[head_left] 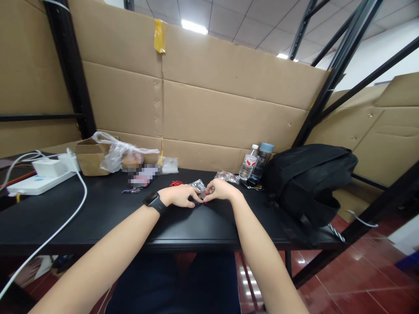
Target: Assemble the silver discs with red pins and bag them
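Note:
My right hand [221,190] is closed in a pinch, thumb against forefinger, on a small red piece [205,197] whose kind is too small to make out. From the other side my left hand [180,195], with a dark watch [155,202] at the wrist, reaches toward it. Its fingers are stretched out and apart, fingertips close to the same piece. Just behind the fingers lies a clear plastic bag [197,185]. A small heap of red cord-like material [176,183] rests behind my left hand. More clear packets with red bits [226,176] lie beyond my right hand.
On the black table [196,231] stand a water bottle [249,162], a blue-lidded bottle [262,162] and a black backpack [307,183] at right. Leftward are a cardboard box [91,158], a plastic bag [113,157] and a white power strip [39,183] with cables. Cardboard walls [222,113] close the back.

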